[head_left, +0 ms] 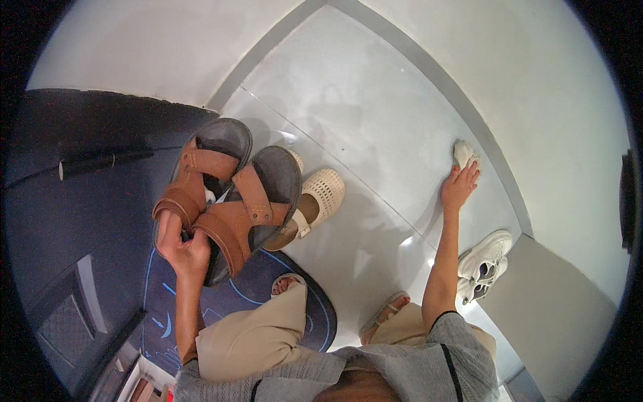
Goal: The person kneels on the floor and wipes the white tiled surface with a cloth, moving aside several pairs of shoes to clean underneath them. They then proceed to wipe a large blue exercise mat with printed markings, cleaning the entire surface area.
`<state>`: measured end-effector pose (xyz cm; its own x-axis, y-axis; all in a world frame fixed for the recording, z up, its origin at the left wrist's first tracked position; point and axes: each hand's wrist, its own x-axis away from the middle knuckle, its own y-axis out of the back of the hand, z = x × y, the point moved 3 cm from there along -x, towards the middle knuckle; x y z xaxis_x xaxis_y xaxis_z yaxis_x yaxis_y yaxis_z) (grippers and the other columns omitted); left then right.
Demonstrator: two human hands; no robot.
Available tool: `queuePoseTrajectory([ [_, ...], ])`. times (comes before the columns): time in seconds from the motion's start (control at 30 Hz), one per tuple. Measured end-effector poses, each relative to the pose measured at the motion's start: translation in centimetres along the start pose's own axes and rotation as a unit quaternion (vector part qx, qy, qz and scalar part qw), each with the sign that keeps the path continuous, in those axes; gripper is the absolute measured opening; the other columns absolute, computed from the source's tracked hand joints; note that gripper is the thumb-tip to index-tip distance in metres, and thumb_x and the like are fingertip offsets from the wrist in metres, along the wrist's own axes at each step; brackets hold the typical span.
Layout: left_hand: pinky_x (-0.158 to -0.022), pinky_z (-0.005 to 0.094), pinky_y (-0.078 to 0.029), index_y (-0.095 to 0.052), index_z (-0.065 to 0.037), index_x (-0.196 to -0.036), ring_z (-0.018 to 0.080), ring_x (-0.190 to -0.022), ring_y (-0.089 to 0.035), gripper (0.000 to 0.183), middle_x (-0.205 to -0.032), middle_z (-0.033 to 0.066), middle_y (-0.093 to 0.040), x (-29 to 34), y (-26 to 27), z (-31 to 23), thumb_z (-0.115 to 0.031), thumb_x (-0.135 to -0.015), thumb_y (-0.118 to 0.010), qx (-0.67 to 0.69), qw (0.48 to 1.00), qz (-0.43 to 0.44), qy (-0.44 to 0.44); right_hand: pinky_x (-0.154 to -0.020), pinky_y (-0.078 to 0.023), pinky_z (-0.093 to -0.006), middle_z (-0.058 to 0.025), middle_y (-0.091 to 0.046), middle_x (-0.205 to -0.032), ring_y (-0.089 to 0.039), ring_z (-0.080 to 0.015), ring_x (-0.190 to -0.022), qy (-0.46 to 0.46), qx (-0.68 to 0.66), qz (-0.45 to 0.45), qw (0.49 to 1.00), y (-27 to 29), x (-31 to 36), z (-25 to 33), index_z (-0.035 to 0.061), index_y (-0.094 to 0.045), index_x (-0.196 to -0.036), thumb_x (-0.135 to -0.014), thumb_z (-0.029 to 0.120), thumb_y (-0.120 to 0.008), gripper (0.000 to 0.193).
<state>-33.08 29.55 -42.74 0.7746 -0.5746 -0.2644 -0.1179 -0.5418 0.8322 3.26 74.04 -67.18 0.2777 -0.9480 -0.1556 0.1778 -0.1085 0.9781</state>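
My left hand (185, 249) is closed around the heel straps of a pair of brown sandals (216, 163) with dark footbeds. They are held up at the left, with their toes pointing away from me. At the far right, my right arm reaches out to the floor. There my right hand (458, 188) has its fingers over a crumpled white cloth (463, 153), pressing it down close to the grey skirting. Part of the cloth is hidden under the fingers.
Cream perforated clogs (324, 195) stand on the floor (348, 134), partly behind the sandals. White sneakers (487, 261) rest against the right wall. A dark blue mat (318, 301) lies under my left foot. A dark cabinet (87, 194) borders the left side.
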Motion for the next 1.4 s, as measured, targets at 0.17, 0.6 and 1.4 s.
queuePoseTrajectory([
  [0.17,-0.082,0.0390,-0.050,-0.062,0.005,-0.098,0.0383,-0.089,-0.062,0.028,-0.096,0.0194,-0.064,0.3,-0.5,0.4,0.002,-0.070,-0.065,-0.020,0.999,0.022,-0.013,-0.119,-0.016,-0.0543,-0.0206,-0.029,-0.157,-0.022,-0.0411,-0.147,0.233,-0.098,-0.056,0.966,-1.4,3.6,9.5,0.0075,-0.042,-0.147,-0.095,0.013,-0.052,0.054],
  [0.6,-0.081,0.0439,-0.050,-0.062,0.006,-0.095,0.0446,-0.088,-0.060,0.031,-0.098,0.0236,-0.062,1.9,1.2,2.5,-0.004,-0.066,-0.064,-0.050,0.997,0.048,-0.022,-0.118,-0.020,-0.0514,-0.0164,-0.031,-0.156,-0.025,-0.0383,-0.146,0.165,-0.027,0.004,0.986,-1.4,-3.7,15.4,0.0072,-0.033,-0.151,-0.099,0.018,-0.049,0.056],
  [1.4,-0.081,0.0459,-0.047,-0.060,0.004,-0.089,0.0440,-0.088,-0.058,0.033,-0.094,0.0216,-0.061,5.7,7.9,3.4,0.002,-0.057,-0.062,-0.084,0.996,0.018,0.031,-0.092,-0.048,-0.0440,-0.0162,-0.058,-0.120,-0.056,-0.0334,-0.113,0.644,-0.235,0.069,0.725,-4.4,6.8,48.9,0.0200,-0.065,-0.126,-0.082,0.009,-0.060,0.045],
])
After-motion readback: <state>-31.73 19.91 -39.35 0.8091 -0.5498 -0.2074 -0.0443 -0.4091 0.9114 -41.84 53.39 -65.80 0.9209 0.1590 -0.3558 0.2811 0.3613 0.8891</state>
